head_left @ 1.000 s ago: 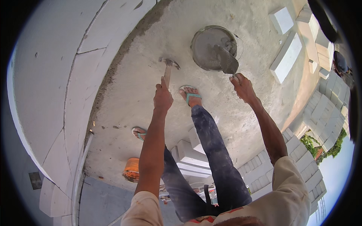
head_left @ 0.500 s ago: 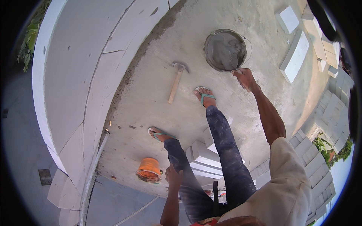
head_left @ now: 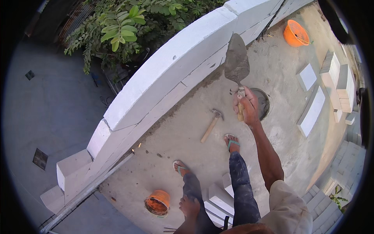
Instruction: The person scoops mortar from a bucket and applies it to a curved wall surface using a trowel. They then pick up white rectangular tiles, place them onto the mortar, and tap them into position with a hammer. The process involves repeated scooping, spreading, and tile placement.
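My right hand [head_left: 249, 106] grips the wooden handle of a trowel [head_left: 237, 62], raised with its blade pointing away from me. Grey mortar coats the blade, which is close to the inner side of the white block wall [head_left: 171, 74]. Partly hidden behind that hand, a round bucket of grey mortar [head_left: 263, 103] stands on the floor. My left hand [head_left: 189, 206] lies against my left thigh, fingers loosely extended and holding nothing. A claw hammer [head_left: 211, 126] with a wooden handle lies on the concrete in front of my feet.
One orange bucket [head_left: 157, 202] stands near left, another orange bucket [head_left: 296, 33] at the far right. White blocks [head_left: 220, 199] are stacked by my legs; a long white block [head_left: 311, 111] lies on the right. Leafy branches [head_left: 124, 31] hang beyond the wall, above a lower grey surface [head_left: 58, 117].
My right hand has lifted the trowel out of the mortar bucket and carried it left toward the wall. The view has shifted, showing the wall top and greenery. My left hand stays by my thigh.
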Motion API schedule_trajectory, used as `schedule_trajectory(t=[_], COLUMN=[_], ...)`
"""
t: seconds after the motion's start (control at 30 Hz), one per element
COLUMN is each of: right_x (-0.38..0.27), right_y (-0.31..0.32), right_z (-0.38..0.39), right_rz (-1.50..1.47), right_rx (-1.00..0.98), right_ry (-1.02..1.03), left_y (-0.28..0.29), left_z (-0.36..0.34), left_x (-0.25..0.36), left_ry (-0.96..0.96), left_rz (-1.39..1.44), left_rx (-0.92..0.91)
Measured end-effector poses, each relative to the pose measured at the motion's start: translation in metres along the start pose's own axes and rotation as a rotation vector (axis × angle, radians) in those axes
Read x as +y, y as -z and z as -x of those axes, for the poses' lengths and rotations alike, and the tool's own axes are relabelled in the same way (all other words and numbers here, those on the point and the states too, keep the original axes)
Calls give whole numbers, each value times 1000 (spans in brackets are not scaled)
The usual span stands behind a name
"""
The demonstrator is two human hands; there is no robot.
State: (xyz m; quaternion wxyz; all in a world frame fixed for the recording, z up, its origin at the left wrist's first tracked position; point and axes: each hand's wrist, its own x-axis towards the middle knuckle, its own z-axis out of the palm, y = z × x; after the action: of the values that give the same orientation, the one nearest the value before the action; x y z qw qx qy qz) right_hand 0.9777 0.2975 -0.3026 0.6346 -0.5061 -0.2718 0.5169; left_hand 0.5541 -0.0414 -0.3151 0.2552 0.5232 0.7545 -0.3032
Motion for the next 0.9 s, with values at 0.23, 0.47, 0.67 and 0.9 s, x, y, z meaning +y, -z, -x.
schedule_trajectory(t=[0.23, 0.47, 0.67, 0.9], right_x=[1, 69, 104, 107], right_y=[-100, -137, -178, -281], right_z=[-127, -37, 48, 14], right_rz=[895, 1192, 1174, 1100], right_rx=[328, 127, -49, 157], right_ry=[1011, 792, 691, 754], left_y=[5, 6, 15, 18], left_z=[-20, -23, -29, -32], left_x=[-13, -36, -50, -63], left_ry=[52, 88, 100, 131], left_rz=[43, 154, 231, 269], left_rx=[-38, -98, -128, -167])
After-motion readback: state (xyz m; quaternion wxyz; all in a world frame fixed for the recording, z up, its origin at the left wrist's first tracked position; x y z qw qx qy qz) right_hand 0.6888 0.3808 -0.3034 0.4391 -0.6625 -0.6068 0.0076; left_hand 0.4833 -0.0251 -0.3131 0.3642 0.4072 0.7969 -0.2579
